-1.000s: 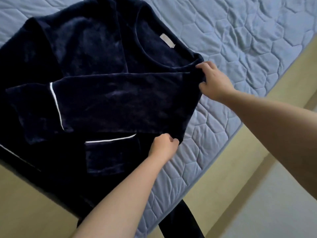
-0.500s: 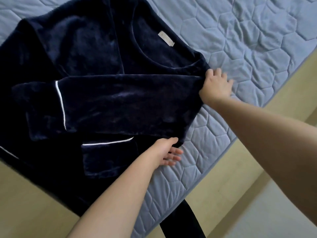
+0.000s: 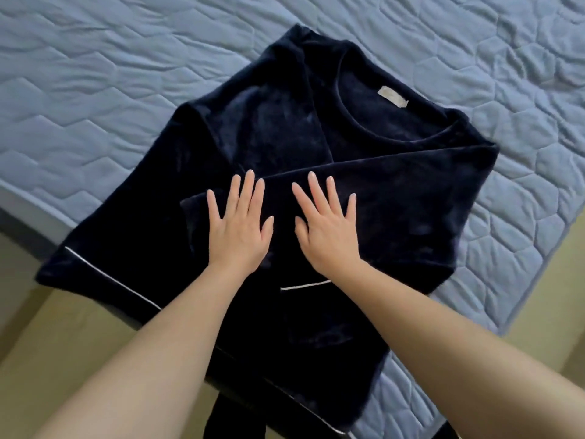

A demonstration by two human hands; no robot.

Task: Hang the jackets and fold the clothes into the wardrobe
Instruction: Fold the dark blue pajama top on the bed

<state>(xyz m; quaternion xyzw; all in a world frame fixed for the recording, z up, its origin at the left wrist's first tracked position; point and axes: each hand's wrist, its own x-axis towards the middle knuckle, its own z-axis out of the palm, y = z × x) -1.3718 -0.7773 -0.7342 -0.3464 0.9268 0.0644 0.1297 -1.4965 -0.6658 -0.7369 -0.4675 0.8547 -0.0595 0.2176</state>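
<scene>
A dark navy velvet top (image 3: 278,134) with thin white piping lies flat on the blue quilted mattress (image 3: 95,74), neckline and a small beige label toward the far right. One sleeve is folded across its front. My left hand (image 3: 239,226) and my right hand (image 3: 327,226) lie side by side on that folded sleeve, palms down, fingers straight and spread, pressing the fabric. The hem hangs over the near corner of the bed.
The mattress corner points toward me, with beige floor (image 3: 47,337) on the left and on the right below the bed edge. A dark strip of cloth (image 3: 228,419) dangles below the corner at the bottom.
Both hands let go of the sleeve's right edge and moved left onto the middle of the folded sleeve, now flat. The view has shifted so the top sits centred.
</scene>
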